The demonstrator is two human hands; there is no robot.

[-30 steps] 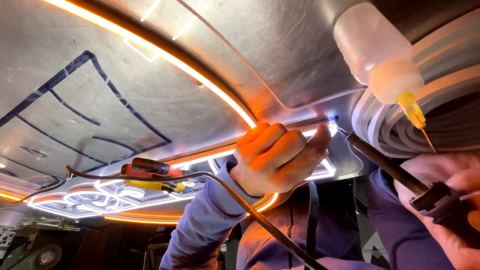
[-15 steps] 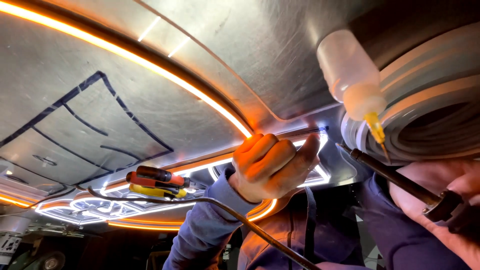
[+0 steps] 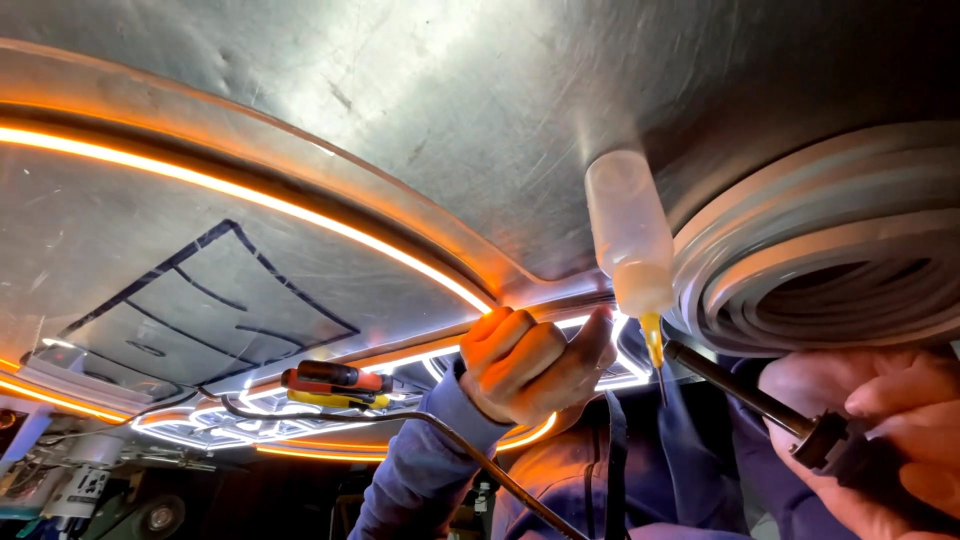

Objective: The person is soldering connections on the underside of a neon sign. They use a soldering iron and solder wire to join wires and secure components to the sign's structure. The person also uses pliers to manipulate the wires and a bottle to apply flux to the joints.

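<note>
From the head camera I see a brushed metal sheet (image 3: 420, 110) filling most of the frame, with a glowing orange light strip (image 3: 250, 200) curving across it and dark outlines drawn on its left part. A translucent squeeze bottle (image 3: 628, 235) with a yellow needle tip stands on the sheet, right against a coil of grey-white strip (image 3: 820, 260) at the right, and that tip crosses in front of the dark tool shaft. Red and yellow-handled hand tools (image 3: 335, 385) lie further left, and a dark cable (image 3: 470, 450) runs past my left forearm. My left hand (image 3: 530, 365) is curled into a loose fist near the end of the lit strip; I cannot tell what it pinches, since the fingers hide it. My right hand (image 3: 880, 440), partly cut off by the frame edge, is closed around the handle of a soldering iron (image 3: 760, 395), its dark shaft pointing toward the bottle's tip.
</note>
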